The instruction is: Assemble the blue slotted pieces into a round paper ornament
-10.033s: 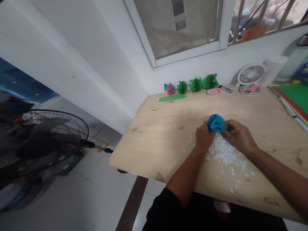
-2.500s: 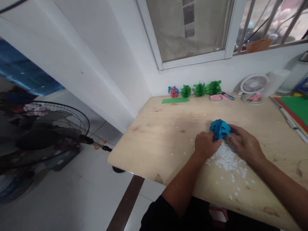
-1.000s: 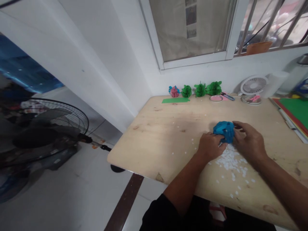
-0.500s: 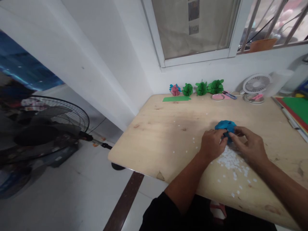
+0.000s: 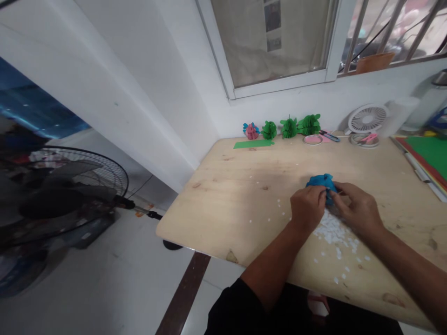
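Note:
A blue folded-paper craft is held between my two hands over the right half of the wooden table. From its left side my left hand pinches the near edge, fingers closed. My right hand grips it from the right, thumb and forefinger closed on the paper. The fingers cover part of the craft's near side. Just below the hands lies a loose heap of small white paper bits, some scattered toward the table's front edge.
Along the wall stand a pink and blue paper craft and green paper crafts. A green paper strip, a utility knife, a small white fan and coloured paper sheets are on the table. A large floor fan stands left.
The blue paper craft has been turned slightly, and the hands have shifted a little around it. The whole view has moved slightly too.

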